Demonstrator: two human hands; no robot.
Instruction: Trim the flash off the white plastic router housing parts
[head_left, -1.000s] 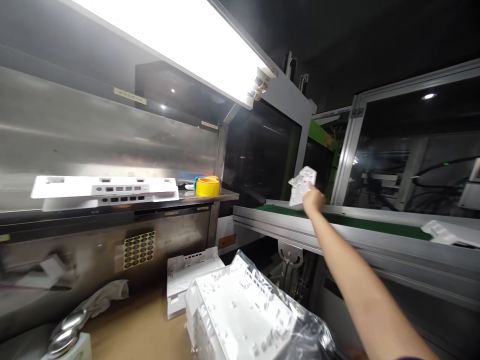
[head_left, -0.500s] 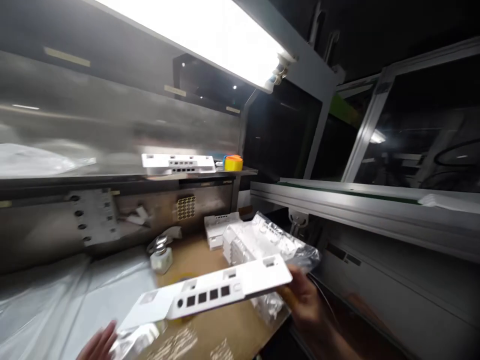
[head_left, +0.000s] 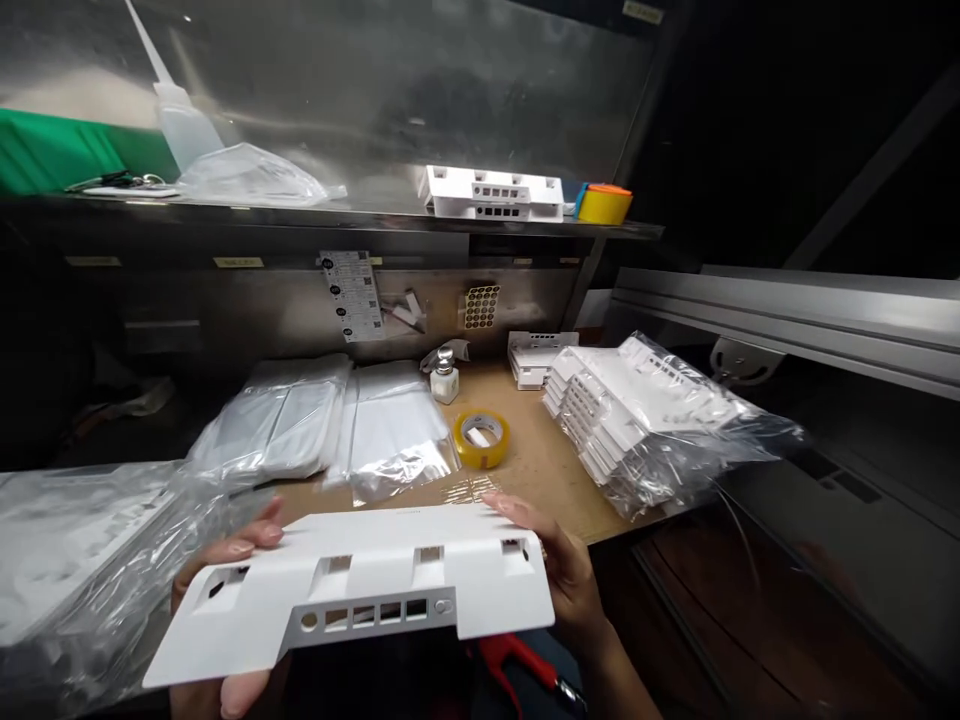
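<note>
A white plastic router housing (head_left: 375, 570), with a row of square port openings and several slots, is held up close to me, its port side facing me. My left hand (head_left: 225, 560) grips its left end, fingertips on top and thumb below. At the right end my right hand (head_left: 562, 565) is closed round the edge, fingers on the top surface. Below the housing, partly hidden, is a red-handled tool (head_left: 517, 660) whose kind I cannot make out. A roll of yellow tape (head_left: 481, 455) lies on the bench beyond.
Bagged stacks of white housings stand at right (head_left: 600, 420) and left (head_left: 67, 550). Flat clear plastic bags (head_left: 390, 420) lie mid-bench by a small pump bottle (head_left: 444, 380). On the shelf (head_left: 375, 215) are more housings (head_left: 495, 190) and yellow-orange tape (head_left: 604, 205). A metal rail (head_left: 825, 320) runs along the right.
My view has turned left and down. The housing has come nearer and tipped to show its ports. My left hand, earlier apart at its left end, now grips it too.
</note>
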